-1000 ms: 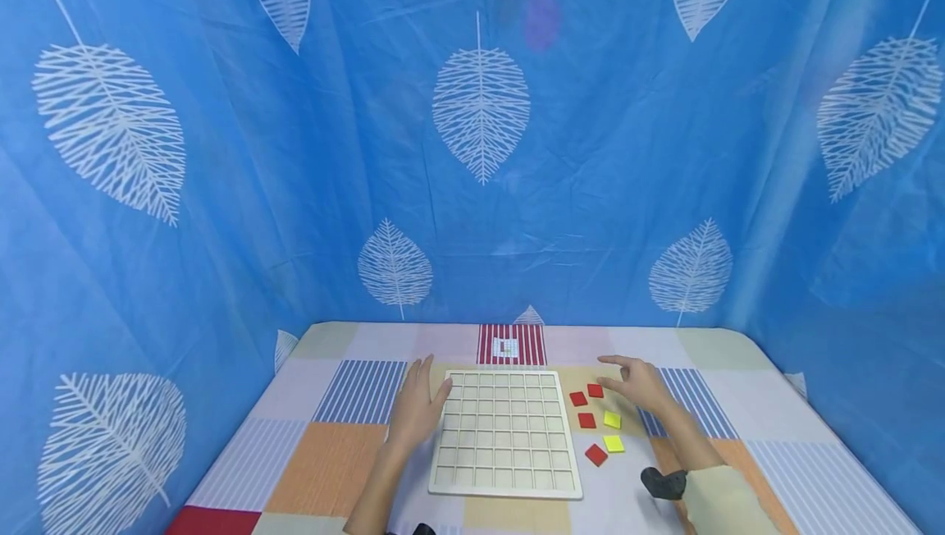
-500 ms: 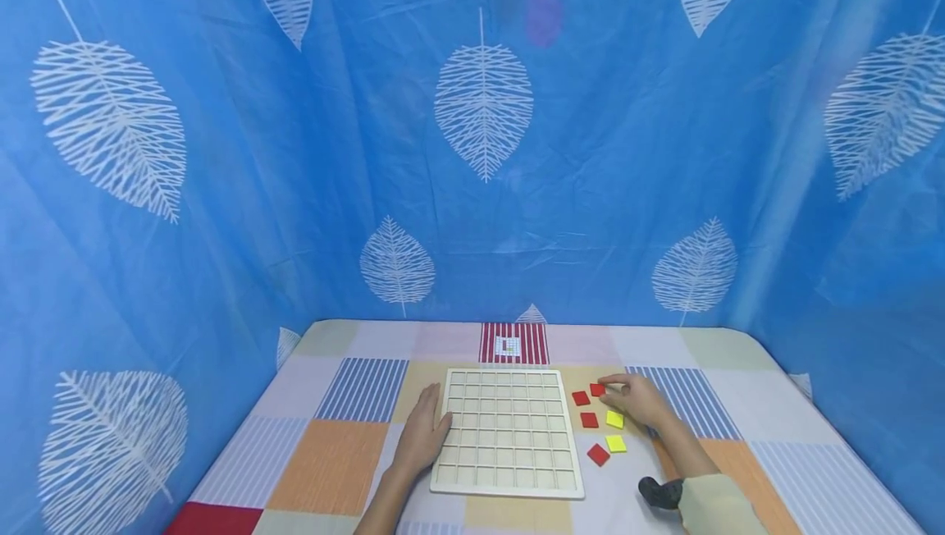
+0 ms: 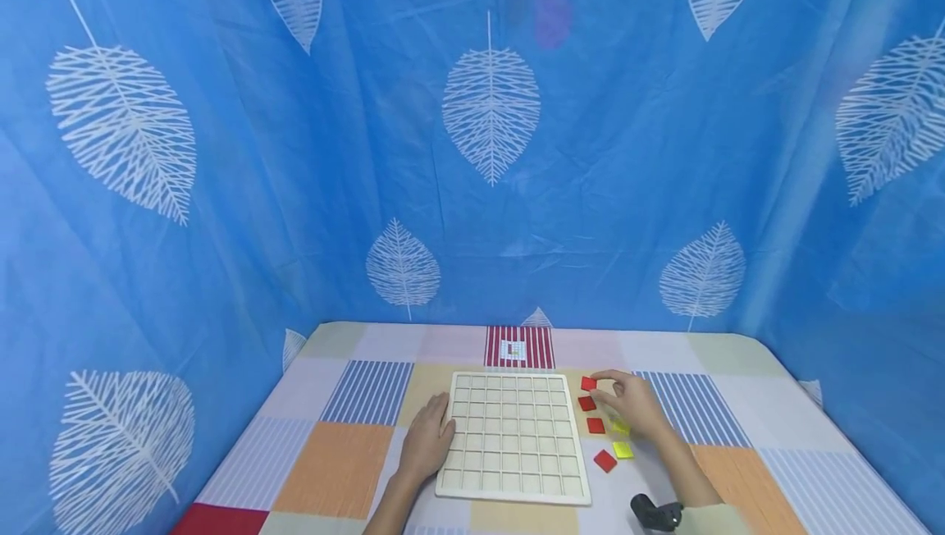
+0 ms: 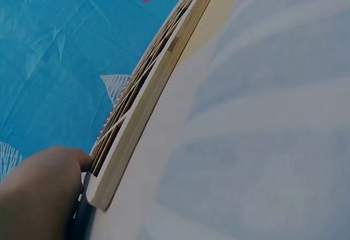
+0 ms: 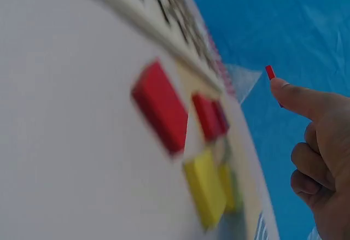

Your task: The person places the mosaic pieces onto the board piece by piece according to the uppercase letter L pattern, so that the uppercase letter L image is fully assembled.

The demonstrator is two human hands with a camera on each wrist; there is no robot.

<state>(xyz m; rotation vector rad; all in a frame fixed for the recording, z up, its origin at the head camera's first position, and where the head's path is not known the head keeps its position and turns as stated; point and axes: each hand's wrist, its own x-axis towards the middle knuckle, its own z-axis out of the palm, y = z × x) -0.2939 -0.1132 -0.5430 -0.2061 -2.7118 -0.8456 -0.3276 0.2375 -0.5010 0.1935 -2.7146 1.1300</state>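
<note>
A pale gridded board (image 3: 514, 436) lies flat on the table. My left hand (image 3: 426, 441) rests along its left edge, thumb (image 4: 82, 161) touching the rim, fingers straight. At the board's far right, my right hand (image 3: 636, 404) pinches a small red square tile (image 3: 588, 384) between thumb and fingers; the right wrist view shows that red tile (image 5: 270, 72) raised at the thumb tip. Below it lie more red tiles, the nearest a turned red tile (image 3: 605, 460). Two yellow tiles lie beside them: one yellow tile (image 3: 623, 450) in plain sight, the other partly behind the hand.
A small printed grid card (image 3: 513, 350) lies beyond the board on a red-striped patch. The patchwork cloth (image 3: 340, 461) covers the table. Blue leaf-patterned curtains (image 3: 591, 149) stand behind and at both sides.
My right hand has closed on the far red tile and lifted it slightly to the left. My left hand has come down against the board's left edge.
</note>
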